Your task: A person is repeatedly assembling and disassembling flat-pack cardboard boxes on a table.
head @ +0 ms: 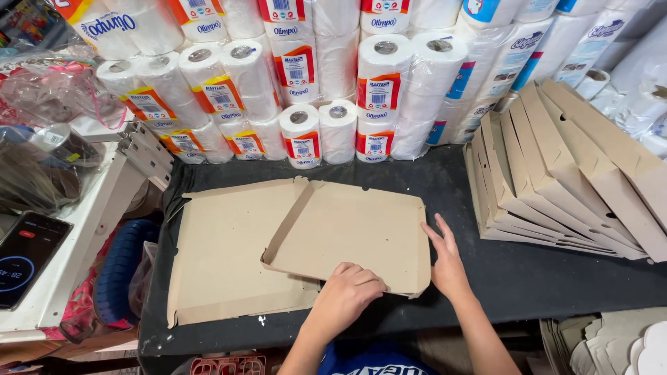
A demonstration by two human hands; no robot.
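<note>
Folding stage: a brown cardboard box blank (347, 232) is lying half-formed on the black tabletop (514, 278), its right panel sitting raised and overlapping the flat left panel.
Long axis: the blank is running left to right across the table, its fold line slanting from the far middle toward the near left.
Left hand (345, 293): is pressing knuckles-down on the near edge of the raised panel, fingers curled under; what they are pinching cannot be told.
Right hand (445, 260): is lying open and flat against the panel's right edge, fingers together and pointing away from the person.
Position relative to the hands: the raised panel is sitting between them, extending away and to the left.
Surroundings: finished folded boxes (563, 180) are leaning in a row at right; wrapped toilet paper rolls (313, 83) are standing stacked behind; a phone (24, 257) is resting on the white shelf at left.
</note>
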